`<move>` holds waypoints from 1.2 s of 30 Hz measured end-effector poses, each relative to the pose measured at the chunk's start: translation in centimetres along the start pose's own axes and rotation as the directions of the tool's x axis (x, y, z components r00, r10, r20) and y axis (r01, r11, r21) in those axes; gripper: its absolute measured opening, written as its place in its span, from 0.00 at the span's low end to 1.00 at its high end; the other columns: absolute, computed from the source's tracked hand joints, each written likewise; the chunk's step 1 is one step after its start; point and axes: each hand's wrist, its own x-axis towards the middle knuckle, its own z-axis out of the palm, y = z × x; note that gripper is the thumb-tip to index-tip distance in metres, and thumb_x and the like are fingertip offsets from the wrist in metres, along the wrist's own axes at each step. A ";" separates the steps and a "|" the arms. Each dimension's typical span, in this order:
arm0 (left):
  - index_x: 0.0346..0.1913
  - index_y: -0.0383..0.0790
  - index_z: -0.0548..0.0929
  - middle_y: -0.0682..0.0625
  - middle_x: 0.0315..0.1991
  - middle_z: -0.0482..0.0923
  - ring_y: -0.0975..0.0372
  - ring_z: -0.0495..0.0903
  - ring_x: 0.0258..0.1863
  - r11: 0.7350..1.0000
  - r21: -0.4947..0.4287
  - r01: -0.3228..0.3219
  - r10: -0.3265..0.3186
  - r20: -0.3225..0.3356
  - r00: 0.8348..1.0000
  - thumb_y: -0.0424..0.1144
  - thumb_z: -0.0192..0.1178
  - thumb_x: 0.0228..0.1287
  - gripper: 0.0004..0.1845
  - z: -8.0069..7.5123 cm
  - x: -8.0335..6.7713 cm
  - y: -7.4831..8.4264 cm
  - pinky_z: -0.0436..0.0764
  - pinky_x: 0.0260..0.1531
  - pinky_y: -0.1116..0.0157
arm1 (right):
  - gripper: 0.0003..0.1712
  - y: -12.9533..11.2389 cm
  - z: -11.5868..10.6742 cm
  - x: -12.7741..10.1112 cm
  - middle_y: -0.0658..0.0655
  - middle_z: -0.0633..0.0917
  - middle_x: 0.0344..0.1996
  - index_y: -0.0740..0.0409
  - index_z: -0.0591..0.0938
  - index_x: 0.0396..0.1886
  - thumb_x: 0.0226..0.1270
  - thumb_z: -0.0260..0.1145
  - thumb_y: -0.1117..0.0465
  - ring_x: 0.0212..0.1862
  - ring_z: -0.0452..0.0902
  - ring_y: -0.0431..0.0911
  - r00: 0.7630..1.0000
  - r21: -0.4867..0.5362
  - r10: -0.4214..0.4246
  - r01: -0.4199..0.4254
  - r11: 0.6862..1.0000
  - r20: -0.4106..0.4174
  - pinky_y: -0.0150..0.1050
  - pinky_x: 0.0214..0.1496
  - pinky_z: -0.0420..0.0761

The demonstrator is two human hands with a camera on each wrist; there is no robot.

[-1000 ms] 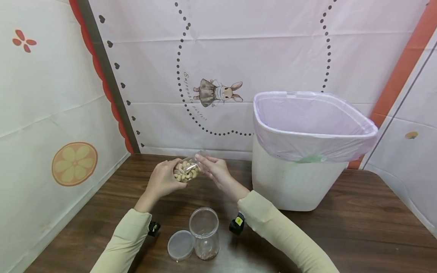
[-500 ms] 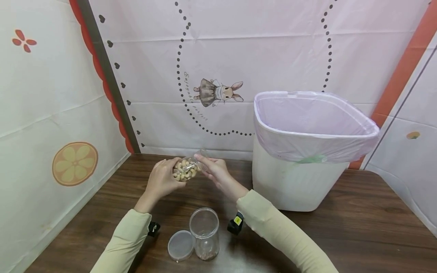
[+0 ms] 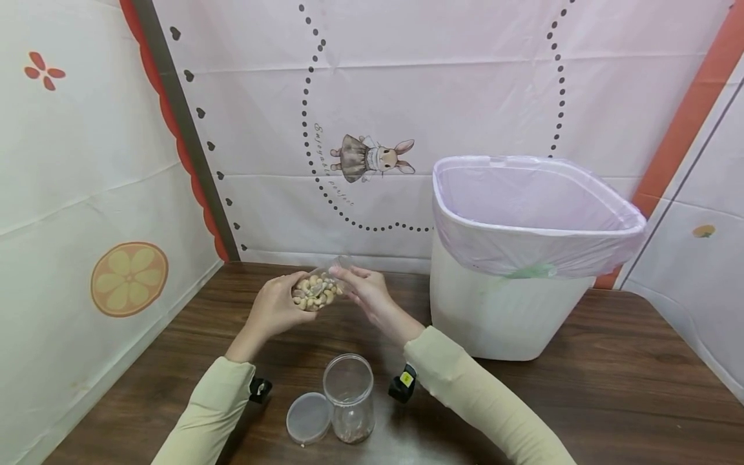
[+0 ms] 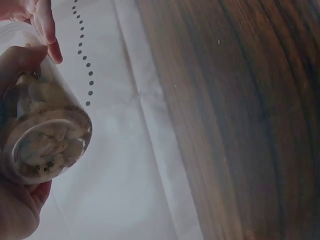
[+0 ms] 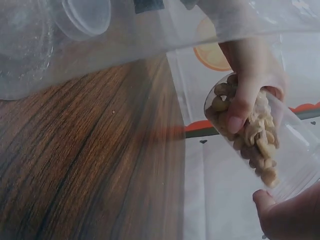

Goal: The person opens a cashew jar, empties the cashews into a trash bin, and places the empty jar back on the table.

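Centre frame: left hand (image 3: 278, 305) gripped the cashew jar (image 3: 316, 289); right hand (image 3: 365, 292) pinched its lid end, apparently unsealing it; lifting off called for a firmer pull.

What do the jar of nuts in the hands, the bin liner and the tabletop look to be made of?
Jar of nuts: clear, probably plastic; the nuts show through its wall. Bin liner: thin translucent lilac plastic film, wrinkled over the rim. Tabletop: dark wood grain, smooth, possibly laminate.
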 end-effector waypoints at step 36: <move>0.49 0.36 0.78 0.45 0.36 0.82 0.60 0.77 0.30 0.981 -0.183 0.071 -0.052 0.104 0.993 0.42 0.76 0.28 0.36 -0.5 -0.2 0.3 0.75 0.30 0.63 | 0.40 0.2 -1.7 0.4 0.68 0.56 0.67 0.74 0.55 0.65 0.54 0.60 0.69 0.64 0.60 0.57 0.958 0.123 -0.103 0.071 0.990 0.270 0.38 0.60 0.67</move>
